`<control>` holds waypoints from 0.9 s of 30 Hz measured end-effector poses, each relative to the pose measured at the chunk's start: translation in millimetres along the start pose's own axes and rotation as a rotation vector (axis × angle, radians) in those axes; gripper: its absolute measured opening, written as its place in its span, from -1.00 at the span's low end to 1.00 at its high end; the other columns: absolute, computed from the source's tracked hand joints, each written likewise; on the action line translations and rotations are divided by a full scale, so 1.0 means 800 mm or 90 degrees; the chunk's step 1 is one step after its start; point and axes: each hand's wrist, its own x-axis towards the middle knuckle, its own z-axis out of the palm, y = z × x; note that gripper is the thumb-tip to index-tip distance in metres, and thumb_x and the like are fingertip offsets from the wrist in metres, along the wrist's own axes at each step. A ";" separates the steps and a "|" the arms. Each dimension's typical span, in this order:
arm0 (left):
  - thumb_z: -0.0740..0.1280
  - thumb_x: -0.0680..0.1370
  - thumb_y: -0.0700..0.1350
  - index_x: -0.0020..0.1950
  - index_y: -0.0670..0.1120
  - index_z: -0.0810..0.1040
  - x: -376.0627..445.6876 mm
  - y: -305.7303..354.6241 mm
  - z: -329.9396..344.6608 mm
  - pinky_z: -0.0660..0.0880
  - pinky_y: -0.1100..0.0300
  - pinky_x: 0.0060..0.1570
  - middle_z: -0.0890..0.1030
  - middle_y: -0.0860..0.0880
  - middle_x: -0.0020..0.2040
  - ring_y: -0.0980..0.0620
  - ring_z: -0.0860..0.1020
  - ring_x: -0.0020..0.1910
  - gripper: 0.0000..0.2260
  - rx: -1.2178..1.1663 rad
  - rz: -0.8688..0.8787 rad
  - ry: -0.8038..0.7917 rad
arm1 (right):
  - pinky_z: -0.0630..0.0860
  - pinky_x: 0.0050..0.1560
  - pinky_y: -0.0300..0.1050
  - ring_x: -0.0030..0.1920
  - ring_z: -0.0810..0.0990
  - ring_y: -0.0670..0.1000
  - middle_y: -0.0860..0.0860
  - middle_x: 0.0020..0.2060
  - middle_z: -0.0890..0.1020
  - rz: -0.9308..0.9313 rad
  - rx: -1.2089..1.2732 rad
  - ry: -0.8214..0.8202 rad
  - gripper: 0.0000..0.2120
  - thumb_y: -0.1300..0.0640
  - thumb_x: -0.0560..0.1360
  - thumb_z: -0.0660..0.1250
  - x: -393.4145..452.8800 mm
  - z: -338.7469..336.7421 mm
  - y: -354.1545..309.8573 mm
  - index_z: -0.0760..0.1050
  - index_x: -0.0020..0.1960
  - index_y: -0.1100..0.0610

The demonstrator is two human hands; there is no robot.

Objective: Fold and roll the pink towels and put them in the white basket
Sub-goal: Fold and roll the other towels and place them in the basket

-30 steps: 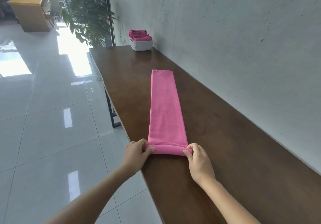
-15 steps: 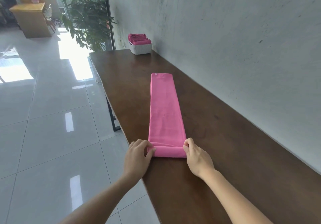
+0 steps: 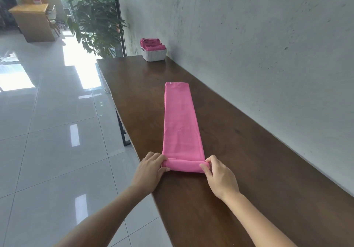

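Fingers (image 3: 162, 162) on towel (image 3: 181, 120), wooden table (image 3: 249, 160), tiled floor (image 3: 47, 131)

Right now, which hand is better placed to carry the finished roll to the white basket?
Probably the right hand: the white basket stands far along the table by the wall, on the right hand's side. Both hands grip the pink towel; the left hand is at the table's edge.

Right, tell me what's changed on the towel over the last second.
The roll at the near end of the pink towel has grown thicker; both the left hand and right hand keep gripping its ends. The white basket stayed put.
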 end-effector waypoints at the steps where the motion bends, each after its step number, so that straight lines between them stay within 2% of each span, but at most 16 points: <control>1: 0.32 0.61 0.11 0.13 0.00 0.57 -0.001 0.000 0.001 0.47 0.15 0.08 0.59 0.14 0.05 0.09 0.43 0.09 -0.78 -0.020 -0.018 0.003 | 0.44 -0.19 -0.18 -0.08 0.55 -0.08 -0.17 -0.04 0.55 -0.016 0.005 -0.003 -0.73 -0.24 0.63 0.18 -0.004 0.001 0.003 0.36 0.08 -0.04; 3: 0.35 0.60 0.10 0.10 0.03 0.56 -0.008 0.004 0.003 0.42 0.22 0.03 0.57 0.18 0.04 0.14 0.41 0.06 -0.82 -0.068 -0.068 0.018 | 0.48 -0.07 -0.23 0.05 0.52 -0.13 -0.19 0.07 0.50 -0.045 0.003 -0.018 -0.69 -0.21 0.60 0.28 -0.012 0.003 0.008 0.38 0.20 -0.04; 5: 0.35 0.60 0.10 0.08 0.07 0.55 -0.016 0.006 0.006 0.36 0.29 -0.01 0.55 0.22 0.02 0.17 0.41 0.04 -0.85 -0.105 -0.111 0.025 | 0.51 0.01 -0.24 0.10 0.49 -0.15 -0.19 0.12 0.46 -0.052 0.005 -0.031 -0.64 -0.20 0.58 0.32 -0.017 0.005 0.010 0.37 0.26 -0.05; 10: 0.31 0.61 0.12 0.00 0.13 0.51 -0.037 0.003 0.009 0.37 0.21 0.06 0.53 0.26 -0.03 0.25 0.42 0.06 -0.91 -0.168 -0.147 0.031 | 0.45 -0.05 -0.26 -0.03 0.48 -0.21 -0.24 0.07 0.46 -0.038 0.081 -0.058 -0.70 -0.22 0.56 0.32 -0.030 0.002 0.010 0.39 0.19 -0.10; 12: 0.29 0.62 0.13 -0.04 0.10 0.51 -0.044 0.006 0.009 0.38 0.20 0.08 0.53 0.23 -0.02 0.23 0.41 0.08 -0.86 -0.180 -0.151 0.043 | 0.47 -0.02 -0.23 -0.03 0.47 -0.19 -0.23 0.06 0.47 -0.047 0.061 -0.068 -0.63 -0.31 0.55 0.21 -0.033 0.002 0.010 0.41 0.18 -0.08; 15: 0.28 0.62 0.16 -0.09 0.06 0.56 -0.049 0.012 0.012 0.35 0.19 0.22 0.44 0.17 0.18 0.15 0.33 0.23 -0.78 -0.217 -0.200 0.067 | 0.49 0.01 -0.18 0.04 0.50 -0.13 -0.19 0.03 0.49 -0.070 0.001 -0.080 -0.34 -0.50 0.48 -0.14 -0.032 0.002 0.009 0.42 0.16 -0.05; 18: 0.30 0.61 0.17 -0.13 0.04 0.59 -0.047 0.016 0.014 0.30 0.14 0.32 0.31 0.19 0.36 0.15 0.23 0.36 -0.75 -0.253 -0.266 0.081 | 0.43 -0.06 -0.18 -0.02 0.49 -0.09 -0.17 -0.07 0.49 -0.100 -0.082 -0.082 -0.17 -0.52 0.44 -0.43 -0.029 0.001 0.007 0.42 0.07 -0.03; 20: 0.32 0.61 0.15 -0.07 0.06 0.57 -0.044 0.021 0.016 0.28 0.13 0.32 0.26 0.21 0.39 0.16 0.20 0.36 -0.81 -0.252 -0.281 0.095 | 0.43 -0.07 -0.15 -0.08 0.48 -0.07 -0.15 -0.13 0.50 -0.125 -0.145 -0.084 -0.21 -0.46 0.47 -0.48 -0.024 -0.005 0.002 0.38 -0.01 -0.02; 22: 0.35 0.60 0.10 0.04 0.09 0.51 -0.040 0.028 0.015 0.33 0.11 0.31 0.30 0.18 0.36 0.16 0.24 0.34 -0.88 -0.271 -0.288 0.126 | 0.45 -0.05 -0.10 -0.10 0.48 -0.04 -0.12 -0.15 0.52 -0.127 -0.174 -0.114 -0.33 -0.38 0.54 -0.39 -0.015 -0.013 -0.004 0.36 -0.04 0.00; 25: 0.36 0.61 0.00 0.05 0.12 0.49 -0.034 0.032 0.013 0.46 0.05 0.21 0.45 0.18 0.12 0.16 0.37 0.16 -0.93 -0.245 -0.242 0.152 | 0.47 -0.06 -0.04 -0.08 0.52 -0.01 -0.08 -0.13 0.56 -0.093 -0.141 -0.201 -0.53 -0.27 0.66 -0.16 0.001 -0.022 -0.009 0.35 -0.06 0.01; 27: 0.34 0.63 -0.01 0.03 0.12 0.54 -0.034 0.030 0.012 0.46 0.00 0.19 0.50 0.21 0.03 0.14 0.41 0.10 -0.98 -0.196 -0.208 0.152 | 0.47 -0.05 0.01 -0.09 0.55 0.01 -0.03 -0.11 0.58 -0.052 -0.102 -0.258 -0.58 -0.21 0.70 -0.10 0.011 -0.026 -0.014 0.35 -0.08 0.02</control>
